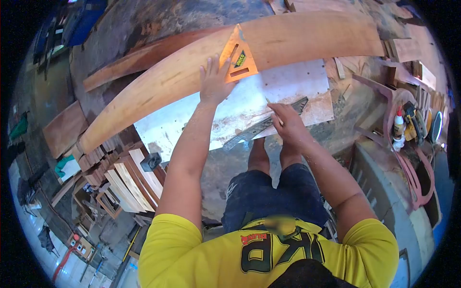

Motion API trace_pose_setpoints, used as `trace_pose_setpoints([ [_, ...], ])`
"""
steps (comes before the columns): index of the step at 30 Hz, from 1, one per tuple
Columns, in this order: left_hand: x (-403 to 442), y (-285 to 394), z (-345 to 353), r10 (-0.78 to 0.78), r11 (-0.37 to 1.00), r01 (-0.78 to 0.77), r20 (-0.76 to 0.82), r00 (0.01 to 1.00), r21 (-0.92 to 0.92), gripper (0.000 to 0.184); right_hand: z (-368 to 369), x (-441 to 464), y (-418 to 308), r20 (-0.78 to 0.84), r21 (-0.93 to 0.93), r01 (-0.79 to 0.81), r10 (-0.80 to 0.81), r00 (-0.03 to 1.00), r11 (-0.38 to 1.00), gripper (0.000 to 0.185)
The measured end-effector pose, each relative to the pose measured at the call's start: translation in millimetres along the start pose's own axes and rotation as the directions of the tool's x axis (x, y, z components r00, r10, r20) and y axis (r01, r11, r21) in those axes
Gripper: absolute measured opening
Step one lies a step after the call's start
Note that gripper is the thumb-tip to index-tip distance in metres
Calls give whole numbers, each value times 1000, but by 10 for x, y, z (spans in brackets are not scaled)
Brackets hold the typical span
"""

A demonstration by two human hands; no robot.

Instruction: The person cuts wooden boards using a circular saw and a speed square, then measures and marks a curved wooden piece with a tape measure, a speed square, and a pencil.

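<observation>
An orange speed square [242,60] lies across a long wooden board [307,41], near one edge of it. My left hand [216,85] rests at the square's left side with its fingers spread, some on the wood and the thumb side against the square. In my closed right hand [289,124] is a pencil [268,102], its tip pointing up and away from me, apart from the board. Just under that hand a dark, long straight tool [264,124] lies slantwise on the white sheet-topped work surface [168,122]; its exact kind is unclear.
Stacked wood offcuts [127,180] stand at the lower left. On the right are a curved wooden frame [415,177], a glue bottle [398,126] and a yellow-and-black tool [414,120]. Another plank [139,60] lies behind the long board.
</observation>
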State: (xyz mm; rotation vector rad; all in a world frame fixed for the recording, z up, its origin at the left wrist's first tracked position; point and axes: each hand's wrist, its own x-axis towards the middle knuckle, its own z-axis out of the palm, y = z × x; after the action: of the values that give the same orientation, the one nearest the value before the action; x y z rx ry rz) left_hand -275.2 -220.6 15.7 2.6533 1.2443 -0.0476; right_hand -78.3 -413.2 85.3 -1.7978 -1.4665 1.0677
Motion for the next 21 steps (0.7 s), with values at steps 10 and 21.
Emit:
trace_pose_setpoints([
  [10,-1033,-465,83,-156,976,138,-94,983,-171,69,215,-106,100,141,-190,71,-45,989,979,40],
  [21,-2091,83,256,-503,790,401,-117,856,-464,66,1110,419,63,436,-391,470,-290,852,791,58],
])
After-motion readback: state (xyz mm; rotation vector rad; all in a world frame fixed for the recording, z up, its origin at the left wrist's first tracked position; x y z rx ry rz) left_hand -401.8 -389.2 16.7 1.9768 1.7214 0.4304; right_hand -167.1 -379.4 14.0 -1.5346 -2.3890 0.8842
